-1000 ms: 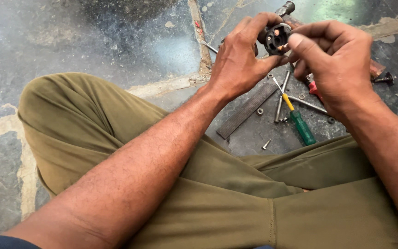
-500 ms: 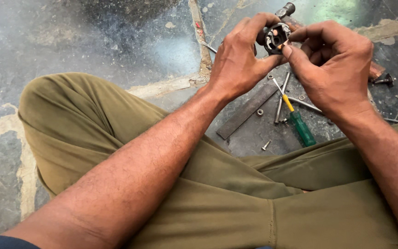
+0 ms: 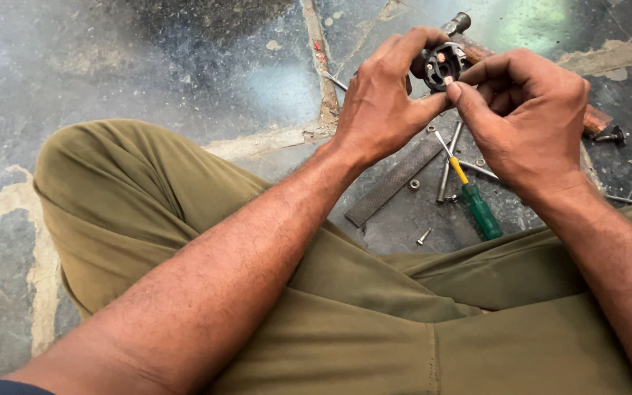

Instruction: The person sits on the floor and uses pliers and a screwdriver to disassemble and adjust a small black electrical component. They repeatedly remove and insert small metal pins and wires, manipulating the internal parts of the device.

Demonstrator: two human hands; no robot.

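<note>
Both hands meet above the stone floor [image 3: 184, 88]: my left hand [image 3: 385, 102] grips the round black part [image 3: 444, 64] steady, face toward me, while my right hand [image 3: 528, 121] pinches at its face, screwdriver [image 3: 477, 201] lying below.

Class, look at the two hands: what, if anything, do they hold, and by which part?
The left hand pinches a small round black part by its rim; the right hand touches its lower edge with the thumb tip.
</note>
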